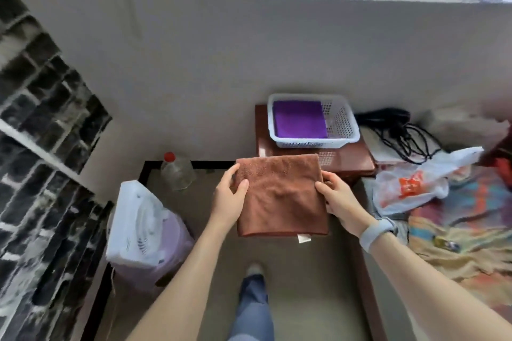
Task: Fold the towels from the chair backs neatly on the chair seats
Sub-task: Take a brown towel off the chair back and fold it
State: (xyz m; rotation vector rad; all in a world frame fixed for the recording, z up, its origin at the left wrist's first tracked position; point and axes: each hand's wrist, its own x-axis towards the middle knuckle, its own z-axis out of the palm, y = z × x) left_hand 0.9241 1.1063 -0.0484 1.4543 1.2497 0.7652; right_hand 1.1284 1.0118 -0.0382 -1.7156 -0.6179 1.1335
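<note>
The brown towel (281, 196), already folded to a compact rectangle, is held in mid-air at frame centre. Its 9 o'clock edge is pinched by the left hand (228, 196), thumb laid on the top face, fingers curled beneath. Its 3 o'clock edge is gripped by the right hand (336, 199), fingers closed round the fold; a pale wristband (375, 232) is worn on that wrist. A white care label (304, 238) hangs from the near edge at 6 o'clock.

At 12 to 1 o'clock from the towel a white plastic basket (343, 122) is seen on a reddish-brown seat-like surface (349, 163); a folded purple towel (299, 119) lies inside the basket. Whether that surface is a chair seat cannot be told. At 9 o'clock a clear bottle with a red cap (176, 171) stands on the floor, with a white and lilac fan (144, 227) nearer, at 8 o'clock. At 3 o'clock lie a plastic bag (410, 188) and black cables (404, 133).

Risks, as judged:
- The fold is held only at two edges, so the layers could slip open if either grip is eased before the towel is supported from below.
- The basket covers most of the surface; a towel set on the narrow bare strip could slide off.
- A swing leftward could tip the bottle.
</note>
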